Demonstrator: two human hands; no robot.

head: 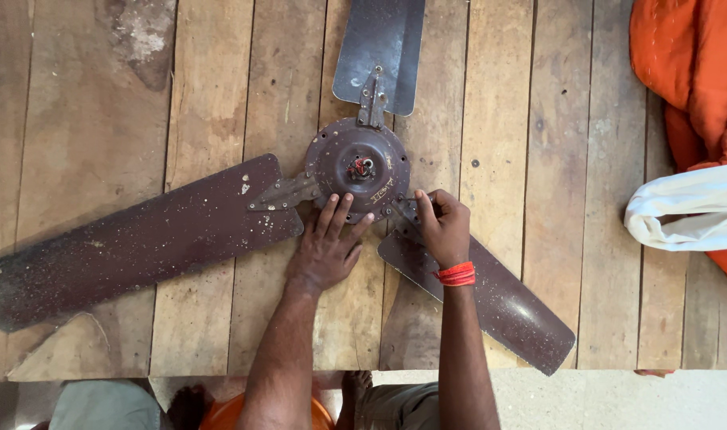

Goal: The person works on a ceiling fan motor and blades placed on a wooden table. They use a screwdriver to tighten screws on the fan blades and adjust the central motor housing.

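A ceiling fan [332, 191] lies flat on a wooden table [539, 159], motor face up. Its round motor housing [357, 170] is dull brown metal, domed, dotted with small holes and pale specks, with a reddish hub [361, 168] at its centre. Three long brown blades run out from it on flat metal brackets: one blade [132, 243] stretches away to the left of the hands, scuffed and spotted with white; one [379, 48] points straight away from the person, greyer and smoother; the third [491, 299] slants toward the person on the right, passing under the right wrist.

The left hand [325, 247] rests palm down with fingers spread, the fingertips pressing on the near rim of the housing; it grasps nothing, only bears on the metal. The right hand [443, 227] sits just beside it at the bracket of the near right blade, fingers curled in tight around something small and thin that sticks out toward the housing; what it is cannot be told. A red thread band [457, 275] circles the right wrist.

The table is made of wide, worn planks with gaps, knots and a grey stained patch far to the left. Well to the right of the hands lie a crumpled orange cloth [690, 64] and a folded white cloth [686, 209] on top of it.
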